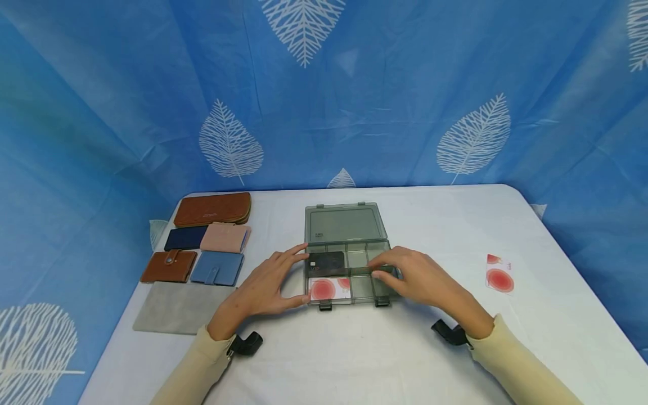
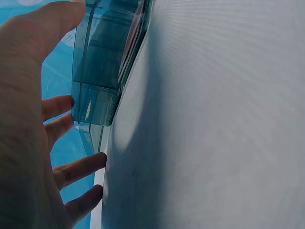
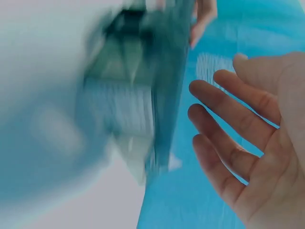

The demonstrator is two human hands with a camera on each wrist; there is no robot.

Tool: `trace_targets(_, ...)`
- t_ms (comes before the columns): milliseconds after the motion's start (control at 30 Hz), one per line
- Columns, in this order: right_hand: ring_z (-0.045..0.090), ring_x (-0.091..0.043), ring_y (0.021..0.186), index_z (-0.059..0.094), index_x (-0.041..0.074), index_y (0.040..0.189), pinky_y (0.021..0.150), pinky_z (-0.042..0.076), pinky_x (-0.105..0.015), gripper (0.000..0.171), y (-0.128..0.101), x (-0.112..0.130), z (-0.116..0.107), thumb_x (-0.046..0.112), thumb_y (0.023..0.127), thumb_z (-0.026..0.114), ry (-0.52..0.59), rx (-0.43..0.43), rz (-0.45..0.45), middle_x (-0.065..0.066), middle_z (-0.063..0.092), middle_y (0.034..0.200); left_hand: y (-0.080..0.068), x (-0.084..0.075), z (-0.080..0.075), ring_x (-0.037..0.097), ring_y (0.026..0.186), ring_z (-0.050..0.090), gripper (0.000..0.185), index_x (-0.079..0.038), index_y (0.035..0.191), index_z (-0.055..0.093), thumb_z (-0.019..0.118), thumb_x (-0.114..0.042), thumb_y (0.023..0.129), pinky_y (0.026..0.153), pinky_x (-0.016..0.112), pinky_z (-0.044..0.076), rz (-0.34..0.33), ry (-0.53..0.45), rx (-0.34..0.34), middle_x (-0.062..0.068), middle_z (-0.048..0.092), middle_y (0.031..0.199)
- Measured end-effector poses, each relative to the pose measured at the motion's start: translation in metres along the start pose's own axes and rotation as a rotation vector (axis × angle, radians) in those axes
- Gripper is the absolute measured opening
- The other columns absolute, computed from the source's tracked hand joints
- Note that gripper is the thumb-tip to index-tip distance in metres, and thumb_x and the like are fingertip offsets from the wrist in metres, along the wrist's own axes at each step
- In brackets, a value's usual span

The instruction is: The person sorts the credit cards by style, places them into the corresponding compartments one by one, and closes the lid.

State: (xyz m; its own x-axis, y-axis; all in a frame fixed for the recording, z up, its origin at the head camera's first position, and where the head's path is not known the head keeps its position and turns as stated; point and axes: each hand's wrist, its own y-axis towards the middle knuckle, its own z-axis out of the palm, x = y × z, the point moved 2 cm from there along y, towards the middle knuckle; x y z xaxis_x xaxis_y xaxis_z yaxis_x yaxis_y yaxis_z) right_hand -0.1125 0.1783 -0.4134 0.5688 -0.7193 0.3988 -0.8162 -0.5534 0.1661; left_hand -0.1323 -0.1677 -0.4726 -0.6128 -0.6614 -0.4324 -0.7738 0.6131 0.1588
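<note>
A clear grey compartment box [image 1: 349, 246] lies open at the middle of the white table [image 1: 354, 354], its lid [image 1: 346, 224] folded back flat. A black card [image 1: 326, 260] fills the rear left compartment. In front of it lies a white card with a red disc [image 1: 329, 288]. My left hand [image 1: 268, 284] braces the box's left side with straight fingers and thumb; the left wrist view shows the fingers [image 2: 57, 107] against the box wall [image 2: 97, 90]. My right hand [image 1: 415, 278] hovers over the right compartments, its fingers [image 3: 224, 114] spread beside the blurred box [image 3: 138, 95].
Another white card with red discs [image 1: 499, 274] lies at the right of the table. At the left are several wallets: long brown [image 1: 212, 209], navy [image 1: 185, 238], pink [image 1: 224, 237], brown snap [image 1: 169, 266], blue [image 1: 217, 268], and a grey pouch [image 1: 174, 307]. A blue leaf-print curtain surrounds the table.
</note>
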Motion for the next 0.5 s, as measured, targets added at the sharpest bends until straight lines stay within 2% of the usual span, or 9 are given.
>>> trace_targets(100, 0.071, -0.027, 0.117, 0.079, 0.016, 0.127, 0.097, 0.058, -0.054, 0.027, -0.011, -0.021, -0.015, 0.024, 0.101, 0.078, -0.014, -0.017, 0.065, 0.0, 0.077, 0.123, -0.001, 0.001, 0.0, 0.032, 0.141, 0.051, 0.093, -0.017, 0.165, 0.044, 0.077, -0.061, 0.09, 0.108, 0.061, 0.048, 0.006, -0.001, -0.004, -0.004, 0.028, 0.177)
trace_targets(267, 0.068, -0.039, 0.124, 0.076, 0.01, 0.133, 0.102, 0.053, -0.063, 0.034, -0.034, -0.058, -0.038, 0.019, 0.1, 0.079, -0.045, -0.015, 0.162, -0.012, 0.075, 0.13, -0.001, 0.002, -0.001, 0.033, 0.14, 0.053, 0.093, -0.016, 0.165, 0.044, 0.077, -0.06, 0.09, 0.107, 0.061, 0.049, 0.023, 0.006, -0.009, -0.002, 0.029, 0.177)
trace_targets(400, 0.064, -0.047, 0.126, 0.071, 0.003, 0.138, 0.102, 0.05, -0.068, 0.043, -0.054, -0.088, -0.053, 0.02, 0.099, 0.08, -0.048, 0.034, 0.25, -0.023, 0.072, 0.133, -0.001, 0.003, -0.001, 0.034, 0.14, 0.053, 0.092, -0.016, 0.165, 0.044, 0.077, -0.06, 0.091, 0.107, 0.062, 0.048, 0.032, 0.0, -0.011, -0.001, 0.029, 0.177)
trace_targets(500, 0.063, -0.051, 0.124, 0.065, -0.001, 0.143, 0.101, 0.049, -0.07, 0.057, -0.069, -0.112, -0.062, 0.026, 0.096, 0.084, -0.04, 0.095, 0.322, -0.029, 0.068, 0.136, -0.001, 0.003, -0.001, 0.034, 0.14, 0.052, 0.092, -0.016, 0.165, 0.044, 0.077, -0.059, 0.091, 0.106, 0.062, 0.048, 0.03, -0.003, -0.016, -0.002, 0.029, 0.177)
